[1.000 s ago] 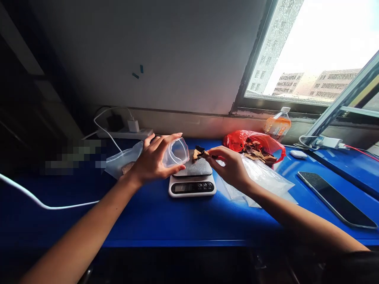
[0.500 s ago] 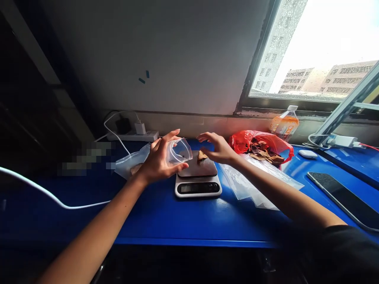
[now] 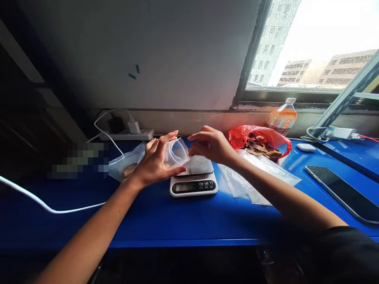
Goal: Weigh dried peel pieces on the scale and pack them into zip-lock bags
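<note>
My left hand is closed round a clear plastic zip bag, keeping its mouth spread wide toward the right. My right hand is at that mouth with its fingers bent together; whatever they hold is hidden. Just below and behind both hands stands a white kitchen scale with a lit display and a bare-looking metal plate, partly covered by the hands. Left of my left hand lies another clear bag with a brown dried piece in it.
A red plastic bag of brown dried peel-like pieces stands at the right, with flat clear bags before it. Further right lie a phone and a white case. An orange drink bottle and a power strip are behind.
My right hand has moved left from over the scale to the bag's mouth. The brown piece on the scale plate is out of sight there now. The view has shifted slightly.
</note>
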The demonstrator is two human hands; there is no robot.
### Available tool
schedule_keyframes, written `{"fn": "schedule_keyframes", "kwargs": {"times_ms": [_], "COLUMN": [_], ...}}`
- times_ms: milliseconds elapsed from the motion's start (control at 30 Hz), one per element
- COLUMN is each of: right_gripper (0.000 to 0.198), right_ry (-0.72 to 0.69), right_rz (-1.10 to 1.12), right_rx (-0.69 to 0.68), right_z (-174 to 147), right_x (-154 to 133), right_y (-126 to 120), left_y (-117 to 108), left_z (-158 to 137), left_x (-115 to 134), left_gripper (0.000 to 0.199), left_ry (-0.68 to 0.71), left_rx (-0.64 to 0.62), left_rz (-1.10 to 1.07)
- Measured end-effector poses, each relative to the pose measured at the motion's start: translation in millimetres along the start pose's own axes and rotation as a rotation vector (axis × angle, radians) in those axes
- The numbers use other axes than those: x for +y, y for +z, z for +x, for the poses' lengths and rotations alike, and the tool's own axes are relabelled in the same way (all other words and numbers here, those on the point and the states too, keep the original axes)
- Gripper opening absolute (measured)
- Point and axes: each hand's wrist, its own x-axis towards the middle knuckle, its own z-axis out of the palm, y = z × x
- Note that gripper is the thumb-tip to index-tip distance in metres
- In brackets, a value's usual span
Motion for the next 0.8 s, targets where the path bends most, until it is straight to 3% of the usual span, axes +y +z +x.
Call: {"fn": "schedule_keyframes", "kwargs": {"times_ms": [100,200,333,433,567,700,800], "right_gripper": [0.013,0.002,0.02,0.028,0.036,0.028,0.029], "right_ry": [0.07,0.194,0.239,0.206,0.275,0.231,0.303], "right_rz": [0.013,0.086,0.252,0.135,0.19,0.22,0.242], "right_rx": [-0.046,0.019,0.027,0.04,-0.085,-0.075,0.024], "right_z": [1,4,-1,-16,-37,-43,-40], "right_x": [-14,-20,-28,-39,-55,-62,-58], "right_y": [12,19,18,16,10,6,8], "left_y": [7,12,14,12,10,10,11], "left_z": [1,1,2,2,2,2,3], "left_x": [4,6,6,11,24,32,26], "left_gripper": [0.097,0.096,0.096,0.09,0.088,0.092,0.11], "left_ry": [0.025,0.047,0.052,0.037,0.036,0.009,-0.048], "left_rx": [-0.006,0.01,0.087,0.17,0.232,0.196,0.132], "left_rz": [0.002,0.016,0.05,0.064,0.074,0.039,-0.056]}}
